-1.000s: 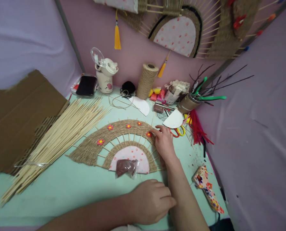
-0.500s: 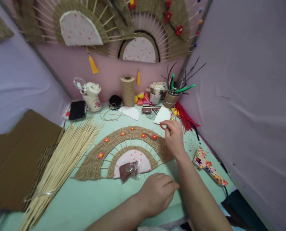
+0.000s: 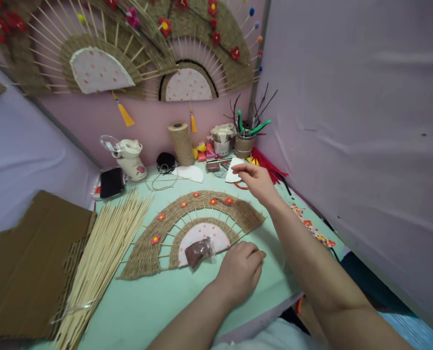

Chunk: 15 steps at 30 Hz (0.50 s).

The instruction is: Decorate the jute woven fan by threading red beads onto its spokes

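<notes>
A woven twine fan (image 3: pixel 140 253) with small red flowers lies on the table. A clear packet of brown material (image 3: pixel 198 253) rests on its pink-dotted centre. My left hand (image 3: pixel 241 270) is near the fan's lower right edge, its fingers curled in; whether anything is inside is hidden. Above the fan's upper right side, my right hand (image 3: pixel 255 181) reaches out with fingers stretched and nothing visible in them. Just by its fingertips are a white paper piece (image 3: pixel 234 171) and a red scissor handle (image 3: pixel 241 185).
Bundled thin sticks (image 3: pixel 99 257) and brown cardboard (image 3: pixel 27 267) lie left. Along the back stand a white glue gun holder-like jug (image 3: pixel 131 158), a twine spool (image 3: pixel 181 144) and a can with green-handled pliers (image 3: pixel 244 146). A floral-patterned object (image 3: pixel 313 228) lies right.
The camera view has shifted, turning right. My right hand has moved towards the white paper, its fingers stretching forward. My left hand stays curled near the fan.
</notes>
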### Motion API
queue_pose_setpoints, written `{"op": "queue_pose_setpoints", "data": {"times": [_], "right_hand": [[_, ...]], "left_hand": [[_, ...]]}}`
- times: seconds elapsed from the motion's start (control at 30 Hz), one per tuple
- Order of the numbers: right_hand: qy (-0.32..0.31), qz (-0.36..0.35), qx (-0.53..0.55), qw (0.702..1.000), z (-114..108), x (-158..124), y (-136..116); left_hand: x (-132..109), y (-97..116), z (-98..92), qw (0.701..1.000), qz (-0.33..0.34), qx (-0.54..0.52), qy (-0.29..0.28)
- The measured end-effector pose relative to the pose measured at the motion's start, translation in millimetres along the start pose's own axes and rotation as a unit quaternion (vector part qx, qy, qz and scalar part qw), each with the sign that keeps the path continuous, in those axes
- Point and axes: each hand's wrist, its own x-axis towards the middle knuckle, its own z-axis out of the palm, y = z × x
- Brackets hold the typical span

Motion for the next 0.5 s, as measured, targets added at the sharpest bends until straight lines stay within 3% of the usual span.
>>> {"op": "queue_pose_setpoints", "data": {"times": [0.1,0.23,0.33,0.5], "right_hand": [[-0.047,-0.051,-0.138,0.988,-2.7,-12.5,-5.8],[-0.155,-0.039,-0.347,0.924,6.8,-45.5,1.9],[-0.189,-0.017,-0.399,0.897,18.2,-62.7,10.3],[-0.201,-0.029,-0.424,0.882,31.0,-66.4,16.2]], "left_hand": [[1.1,0.8,-0.7,1.0,-0.01,0.001,0.0],[0.9,0.8,0.0,1.0,-0.017,-0.001,-0.011],[0.1,0.0,1.1,0.999,-0.022,-0.007,-0.025],[0.2,-0.1,1.4,0.999,-0.022,-0.01,-0.044]]}}
